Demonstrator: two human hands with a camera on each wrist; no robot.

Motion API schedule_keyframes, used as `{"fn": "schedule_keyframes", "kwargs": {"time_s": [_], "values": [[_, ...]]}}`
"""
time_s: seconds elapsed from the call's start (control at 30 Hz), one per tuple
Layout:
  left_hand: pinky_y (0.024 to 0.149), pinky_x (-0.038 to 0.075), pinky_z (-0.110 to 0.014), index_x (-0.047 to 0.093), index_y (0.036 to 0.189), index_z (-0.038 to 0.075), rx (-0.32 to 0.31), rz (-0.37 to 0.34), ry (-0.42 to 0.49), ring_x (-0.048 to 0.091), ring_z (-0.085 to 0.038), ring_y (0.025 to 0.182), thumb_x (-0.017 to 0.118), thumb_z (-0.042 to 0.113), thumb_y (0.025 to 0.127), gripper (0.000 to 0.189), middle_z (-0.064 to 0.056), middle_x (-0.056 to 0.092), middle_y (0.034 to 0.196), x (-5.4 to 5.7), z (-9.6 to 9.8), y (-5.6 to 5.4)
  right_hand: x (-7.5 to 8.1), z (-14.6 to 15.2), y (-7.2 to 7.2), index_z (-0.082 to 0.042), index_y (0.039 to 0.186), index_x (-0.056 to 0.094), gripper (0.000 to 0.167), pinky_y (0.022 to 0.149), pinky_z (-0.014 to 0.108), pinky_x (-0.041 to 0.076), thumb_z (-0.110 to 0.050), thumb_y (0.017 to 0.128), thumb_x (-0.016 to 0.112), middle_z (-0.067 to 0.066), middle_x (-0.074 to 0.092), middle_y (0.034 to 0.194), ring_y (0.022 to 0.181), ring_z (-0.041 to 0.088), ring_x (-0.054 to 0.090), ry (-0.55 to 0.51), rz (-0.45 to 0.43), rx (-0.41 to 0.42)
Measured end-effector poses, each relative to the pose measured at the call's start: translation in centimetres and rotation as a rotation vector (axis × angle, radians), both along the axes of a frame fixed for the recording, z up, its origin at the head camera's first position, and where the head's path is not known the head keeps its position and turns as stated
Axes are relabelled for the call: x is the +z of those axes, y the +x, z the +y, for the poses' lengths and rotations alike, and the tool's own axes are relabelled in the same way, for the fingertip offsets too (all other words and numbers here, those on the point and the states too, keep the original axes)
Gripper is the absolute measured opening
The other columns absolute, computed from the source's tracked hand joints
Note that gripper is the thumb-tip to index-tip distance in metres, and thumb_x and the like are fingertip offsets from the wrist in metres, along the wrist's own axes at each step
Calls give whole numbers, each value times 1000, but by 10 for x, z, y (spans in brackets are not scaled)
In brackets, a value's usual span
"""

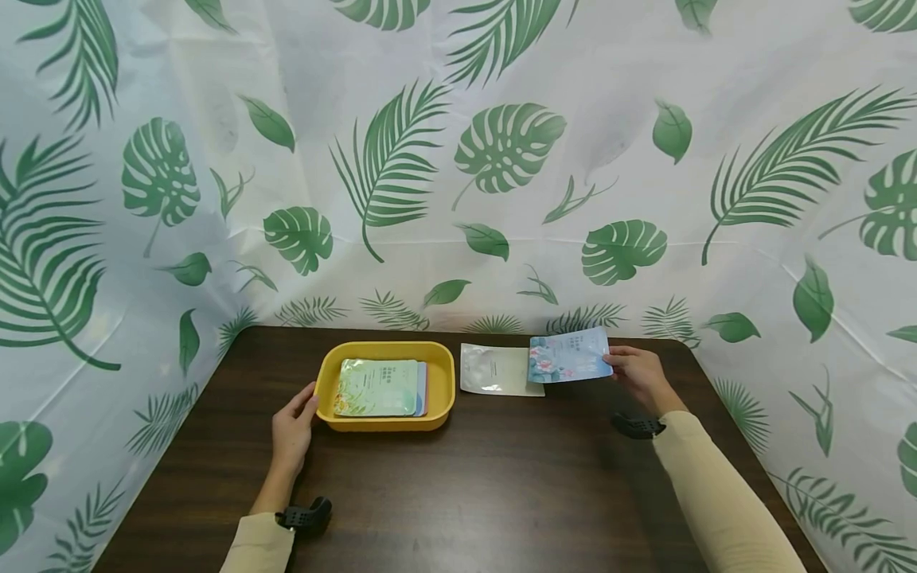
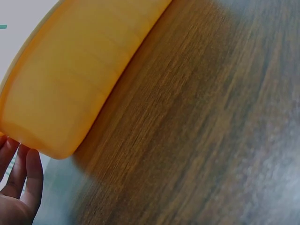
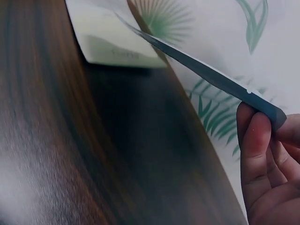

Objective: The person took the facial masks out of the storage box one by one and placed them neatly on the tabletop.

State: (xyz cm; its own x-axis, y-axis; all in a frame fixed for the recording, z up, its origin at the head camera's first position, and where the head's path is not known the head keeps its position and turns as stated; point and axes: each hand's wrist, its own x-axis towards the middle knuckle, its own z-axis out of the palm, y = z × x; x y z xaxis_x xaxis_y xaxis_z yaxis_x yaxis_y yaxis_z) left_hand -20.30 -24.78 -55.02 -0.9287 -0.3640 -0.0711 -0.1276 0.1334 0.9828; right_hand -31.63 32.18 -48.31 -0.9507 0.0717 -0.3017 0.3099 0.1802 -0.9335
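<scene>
A yellow plastic tray (image 1: 390, 426) stands on the table with a green face mask packet (image 1: 376, 388) uppermost in it; the edges of others show beneath. Against the tray's left end my left hand (image 1: 292, 426) rests, its fingertips (image 2: 33, 159) touching the outside wall. My right hand (image 1: 641, 374) pinches a blue flowered face mask packet (image 1: 569, 356) by its right edge between thumb and fingers. Seen nearly edge-on in the right wrist view, this packet slopes above the table. Its left part covers the right end of a pale, silvery packet (image 1: 494, 370) lying beside the tray.
The dark wooden table (image 1: 501, 477) ends at a back edge just behind the tray and packets. A white leaf-print curtain (image 1: 430, 199) hangs behind it and along both sides. Each wrist wears a black band (image 1: 304, 516).
</scene>
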Motion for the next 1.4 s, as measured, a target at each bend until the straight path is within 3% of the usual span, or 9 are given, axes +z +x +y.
{"fn": "schedule_keyframes", "kwargs": {"time_s": [0.37,0.7,0.87,0.93,1.03,1.17,1.4], "values": [[77,42,3,45,145,6,-3,11,-9,41,-25,138,47,25,104,46,-13,44,151,-1,-1,-1,-7,14,-5,11,137,42,47,66,23,50,-10,98,56,-11,63,77,71,8,58,-31,-42,-26],[77,41,3,46,145,6,3,6,-21,41,-25,138,47,28,104,47,-13,44,151,-1,0,-2,-10,24,-6,8,141,42,49,80,30,53,-15,100,55,-14,61,82,77,8,59,75,-72,15],[77,41,3,46,145,6,6,9,-16,41,-25,138,47,27,104,46,-13,44,151,-1,0,-1,-20,26,-9,10,139,43,48,79,32,54,-13,99,55,-12,62,81,76,8,60,78,-79,0],[77,41,3,45,145,5,3,9,-16,41,-25,139,47,27,104,47,-14,44,151,-1,0,-1,-24,26,-9,11,138,45,47,76,30,55,-13,99,55,-7,63,85,75,8,61,115,-74,-14],[77,40,4,45,145,5,-1,5,-22,41,-26,139,47,29,103,48,-14,43,152,0,-1,0,-30,26,-10,11,136,48,44,71,27,55,-12,99,53,9,66,102,76,9,60,209,-57,-33],[77,40,4,45,146,6,-2,4,-27,41,-26,139,47,30,103,49,-14,43,152,0,-1,0,-34,24,-11,12,132,52,40,67,25,52,-10,98,53,30,56,127,82,17,60,333,-42,-44],[78,40,4,44,146,7,-7,-3,-29,40,-25,140,47,32,103,50,-13,42,153,-1,-2,0,-38,19,-11,13,128,54,37,73,30,52,-5,96,51,33,50,133,98,31,58,419,-62,-57]]}}
